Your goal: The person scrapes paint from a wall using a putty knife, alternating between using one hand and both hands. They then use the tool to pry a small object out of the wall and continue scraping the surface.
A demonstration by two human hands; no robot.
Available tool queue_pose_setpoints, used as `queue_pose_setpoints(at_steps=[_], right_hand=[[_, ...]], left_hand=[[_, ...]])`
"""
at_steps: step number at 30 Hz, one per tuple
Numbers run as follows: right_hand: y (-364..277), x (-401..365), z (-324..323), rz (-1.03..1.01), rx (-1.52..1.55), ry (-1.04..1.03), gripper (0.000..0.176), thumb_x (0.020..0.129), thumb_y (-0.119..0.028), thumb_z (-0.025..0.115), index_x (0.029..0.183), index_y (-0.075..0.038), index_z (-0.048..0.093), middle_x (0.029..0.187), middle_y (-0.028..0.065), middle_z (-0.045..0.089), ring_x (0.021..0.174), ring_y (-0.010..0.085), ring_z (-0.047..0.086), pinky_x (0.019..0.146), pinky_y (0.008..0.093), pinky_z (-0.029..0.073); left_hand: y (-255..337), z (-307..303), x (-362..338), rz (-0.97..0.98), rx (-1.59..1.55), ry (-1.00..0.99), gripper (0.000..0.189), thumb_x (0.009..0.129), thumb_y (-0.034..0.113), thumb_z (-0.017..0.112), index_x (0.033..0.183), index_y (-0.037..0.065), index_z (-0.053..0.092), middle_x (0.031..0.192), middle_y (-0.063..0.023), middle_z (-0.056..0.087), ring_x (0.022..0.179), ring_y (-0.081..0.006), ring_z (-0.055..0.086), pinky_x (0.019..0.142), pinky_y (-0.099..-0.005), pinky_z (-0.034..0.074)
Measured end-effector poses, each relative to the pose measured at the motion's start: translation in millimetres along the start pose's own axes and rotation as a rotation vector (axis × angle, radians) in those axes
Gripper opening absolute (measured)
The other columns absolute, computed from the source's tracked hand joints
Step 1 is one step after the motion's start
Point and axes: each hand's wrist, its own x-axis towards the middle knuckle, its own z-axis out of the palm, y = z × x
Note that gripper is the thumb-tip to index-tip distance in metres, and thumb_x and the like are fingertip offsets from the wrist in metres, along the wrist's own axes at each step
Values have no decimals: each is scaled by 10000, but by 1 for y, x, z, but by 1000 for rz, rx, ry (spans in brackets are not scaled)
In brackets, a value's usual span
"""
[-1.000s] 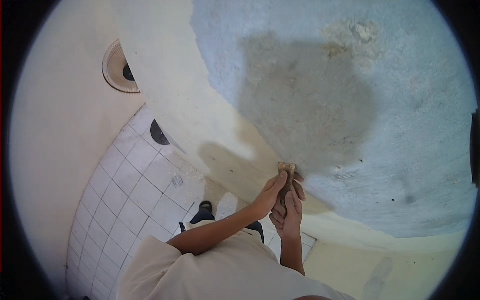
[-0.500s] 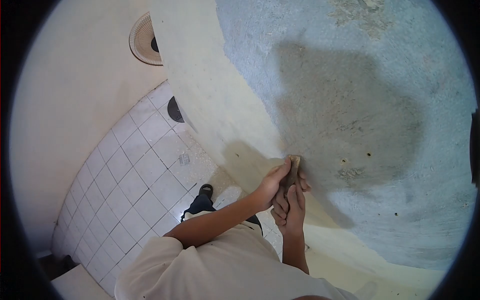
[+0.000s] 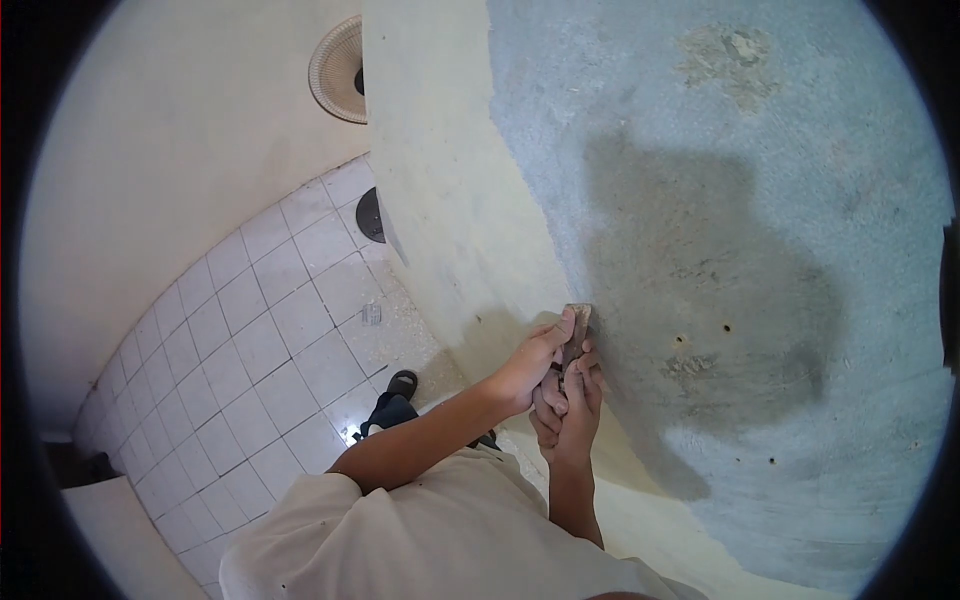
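A flat, worn scraper-like tool [image 3: 579, 322] has its end against the wall, near the border between cream paint [image 3: 450, 190] and a scraped grey-blue surface [image 3: 640, 80]. My left hand [image 3: 530, 372] is closed on the tool from the left, with the thumb near its upper end. Lower down and to the right, my right hand [image 3: 572, 408] is wrapped round its lower part, fingers touching the left hand. The hands hide most of the tool's lower part. My shadow falls on the grey-blue wall beside them.
Small holes [image 3: 727, 328] and a rough chipped patch [image 3: 740, 62] mark the wall. White floor tiles [image 3: 240, 350] with scattered debris lie at the left. Past the wall's edge stand a fan [image 3: 335, 75] and its dark round base [image 3: 370, 215]. My sandalled foot [image 3: 403, 383] is below.
The view has shifted, so the fan and wall edge appear farther right. Both hands keep hold of the tool, which now appears slightly farther left and more upright.
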Motion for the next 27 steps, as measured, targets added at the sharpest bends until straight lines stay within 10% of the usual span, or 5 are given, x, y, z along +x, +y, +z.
queue_pose_setpoints(at_steps=[27], right_hand=[[4,10,-4,-15,31,-21,235,1137,-287,466,1336,-176,524,621,-67,333,392,28,250,304,209,195]], left_hand=[[21,15,-11,-130,145,252,633,1058,646,457,984,48,652,841,-98,701,749,-183,705,675,-303,580]])
